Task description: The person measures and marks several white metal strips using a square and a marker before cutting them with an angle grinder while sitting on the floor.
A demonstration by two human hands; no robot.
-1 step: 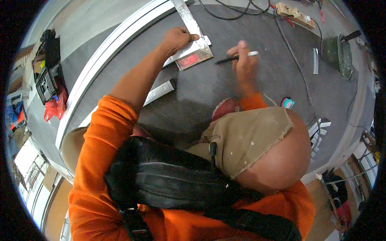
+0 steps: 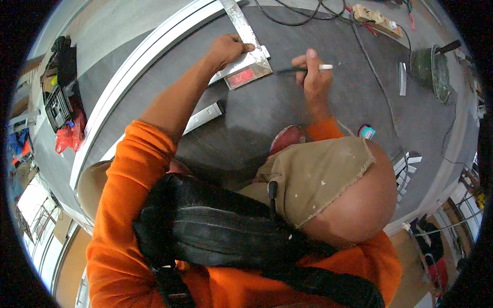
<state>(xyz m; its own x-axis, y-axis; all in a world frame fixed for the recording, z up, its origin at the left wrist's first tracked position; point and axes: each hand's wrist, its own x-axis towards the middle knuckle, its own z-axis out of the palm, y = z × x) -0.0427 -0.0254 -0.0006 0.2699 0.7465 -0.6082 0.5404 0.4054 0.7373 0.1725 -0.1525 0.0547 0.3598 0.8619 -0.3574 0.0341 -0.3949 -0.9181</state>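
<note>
The right hand (image 2: 317,81) grasps 1 slim black-and-white pen (image 2: 325,66). Farther out, the left hand (image 2: 226,51) clamps 1 silver L-shaped metal square (image 2: 239,21) over 1 white metal strip (image 2: 230,68): placing looks done; no drawn line is discernible.

Dark grey floor (image 2: 352,100) with paler margins (image 2: 118,43)

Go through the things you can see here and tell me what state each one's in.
Left hand: closed on the metal square.
Metal square: held, lying flat.
Right hand: closed around the marker.
Marker: dark end toward the square, apart from it; capped or not, unclear.
Black cable: loosely looped.
Red plastic bag: crumpled.
</note>
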